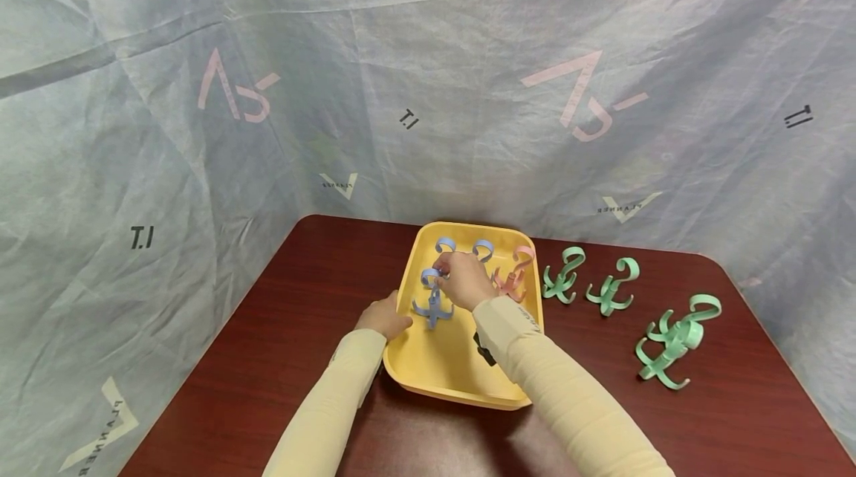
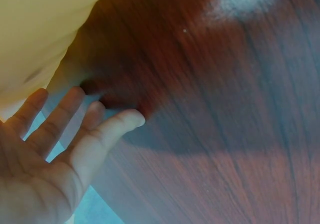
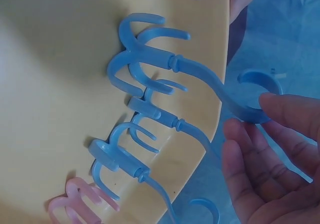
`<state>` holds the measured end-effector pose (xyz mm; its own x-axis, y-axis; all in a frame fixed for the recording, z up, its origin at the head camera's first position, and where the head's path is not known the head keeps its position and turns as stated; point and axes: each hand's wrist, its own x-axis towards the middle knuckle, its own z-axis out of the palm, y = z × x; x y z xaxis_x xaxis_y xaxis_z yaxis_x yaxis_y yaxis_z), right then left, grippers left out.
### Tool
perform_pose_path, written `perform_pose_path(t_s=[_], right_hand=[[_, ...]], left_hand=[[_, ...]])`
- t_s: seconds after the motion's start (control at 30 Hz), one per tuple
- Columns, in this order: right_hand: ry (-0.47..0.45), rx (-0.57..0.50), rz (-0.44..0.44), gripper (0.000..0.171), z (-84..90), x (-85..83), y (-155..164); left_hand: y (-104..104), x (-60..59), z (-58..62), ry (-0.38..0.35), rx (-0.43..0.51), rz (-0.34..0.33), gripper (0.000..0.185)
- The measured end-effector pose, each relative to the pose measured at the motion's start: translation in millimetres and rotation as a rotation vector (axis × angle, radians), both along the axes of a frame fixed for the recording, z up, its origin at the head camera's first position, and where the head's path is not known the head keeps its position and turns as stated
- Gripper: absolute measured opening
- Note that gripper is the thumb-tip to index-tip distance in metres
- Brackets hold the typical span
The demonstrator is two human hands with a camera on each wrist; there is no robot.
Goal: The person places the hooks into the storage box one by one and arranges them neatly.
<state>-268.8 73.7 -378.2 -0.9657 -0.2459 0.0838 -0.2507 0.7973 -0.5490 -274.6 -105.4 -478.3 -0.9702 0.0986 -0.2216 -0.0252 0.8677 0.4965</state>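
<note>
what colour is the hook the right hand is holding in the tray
Light blue. The hook pinched by the right hand shows best in the right wrist view, against the yellow tray.

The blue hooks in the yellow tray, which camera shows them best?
The right wrist view: three blue hooks fill the frame against the yellow tray, prongs distinct. The head view shows them small, partly behind the right hand. The left wrist view shows none.

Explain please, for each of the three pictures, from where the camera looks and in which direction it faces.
Head: looks forward and down at the table; both sleeves, left hand at the yellow tray, right hand at a blue hook.
Left wrist: looks past the open palm at the tabletop.
Right wrist: looks past the fingers into the tray, at the blue hooks.
Shared: the tray.
</note>
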Motion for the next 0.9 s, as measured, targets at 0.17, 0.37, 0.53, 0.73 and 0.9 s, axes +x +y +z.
perform_pose_path(t_s=[0.17,0.37,0.53,0.73,0.9], right_hand=[[0.012,0.003,0.009,0.016,-0.4,0.0,0],[-0.014,0.013,0.004,0.023,1.7,0.7,1],[-0.046,0.02,-0.004,0.028,6.1,1.0,6],[-0.01,0.004,0.008,0.027,14.2,4.1,18],[0.028,-0.014,0.0,0.025,19.3,5.1,35]], left_hand=[[1,-0.6,0.9,-0.006,0.004,0.003,0.067],[1,0.6,1.5,-0.009,0.014,0.003,0.066],[1,3.6,5.8,-0.015,0.017,0.014,0.065],[2,6.3,9.4,-0.016,0.007,0.014,0.06],[3,5.5,8.0,-0.016,0.008,0.018,0.055]])
